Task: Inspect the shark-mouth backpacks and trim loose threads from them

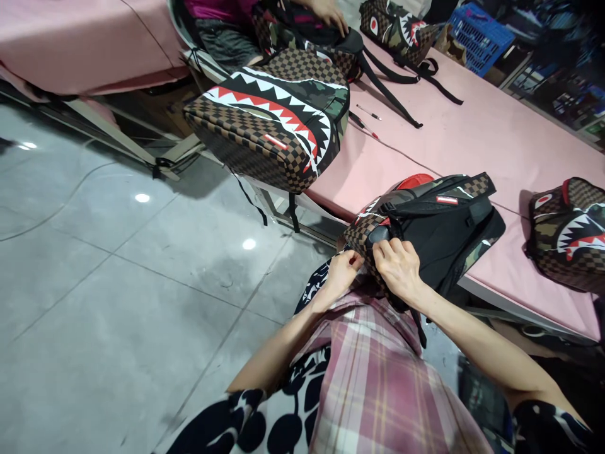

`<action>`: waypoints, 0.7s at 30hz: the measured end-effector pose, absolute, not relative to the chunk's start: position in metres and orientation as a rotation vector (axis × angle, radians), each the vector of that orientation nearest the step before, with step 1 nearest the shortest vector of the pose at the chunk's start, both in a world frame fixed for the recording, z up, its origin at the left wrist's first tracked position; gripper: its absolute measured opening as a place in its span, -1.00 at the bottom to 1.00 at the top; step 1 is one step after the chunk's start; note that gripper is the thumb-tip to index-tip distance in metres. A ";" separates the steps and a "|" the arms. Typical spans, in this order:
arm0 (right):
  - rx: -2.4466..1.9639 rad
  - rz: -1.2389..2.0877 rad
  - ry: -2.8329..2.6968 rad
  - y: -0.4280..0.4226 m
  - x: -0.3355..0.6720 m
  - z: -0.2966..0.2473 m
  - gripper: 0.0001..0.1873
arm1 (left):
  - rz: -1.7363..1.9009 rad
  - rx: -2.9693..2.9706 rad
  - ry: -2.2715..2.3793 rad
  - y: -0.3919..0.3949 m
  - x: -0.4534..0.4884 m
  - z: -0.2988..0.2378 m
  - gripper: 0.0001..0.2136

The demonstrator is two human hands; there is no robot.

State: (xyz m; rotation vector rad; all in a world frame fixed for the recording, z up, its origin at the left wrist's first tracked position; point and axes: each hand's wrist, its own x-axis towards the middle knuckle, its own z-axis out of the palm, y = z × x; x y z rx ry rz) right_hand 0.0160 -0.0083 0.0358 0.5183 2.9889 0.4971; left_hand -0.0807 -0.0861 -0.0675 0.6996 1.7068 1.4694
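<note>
A backpack (439, 233) lies back-side up at the pink table's near edge, against my body. Its back panel and shoulder straps are black, and its sides are brown checks and camouflage with a red part at the far side. My right hand (397, 265) is closed on the backpack's near end, beside a dark rounded patch (379, 236). Left of it, my left hand (346, 268) is pinched at the checked edge; what its fingertips hold is too small to make out. A pink plaid apron (368, 366) covers my front under both hands.
A checked backpack with a shark mouth (269, 120) overhangs the table (496, 132) on the left. Another person's hand (331, 14) rests on a bag behind it. More bags stand at right (576, 233) and far back (399, 31), near a blue crate (479, 38). Pens (368, 112) lie mid-table.
</note>
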 end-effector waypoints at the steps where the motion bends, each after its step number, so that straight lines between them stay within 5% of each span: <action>1: 0.523 0.489 2.984 -0.008 0.016 0.035 -0.73 | 1.459 0.723 1.737 -0.087 -0.078 -0.068 -0.89; 10: 0.638 0.416 2.985 0.004 0.025 0.030 -0.72 | 1.335 0.915 2.144 -0.075 -0.068 -0.058 -0.78; 21: 0.593 0.483 3.000 -0.001 0.022 0.032 -0.74 | 1.506 0.460 1.449 -0.072 -0.085 -0.058 -0.84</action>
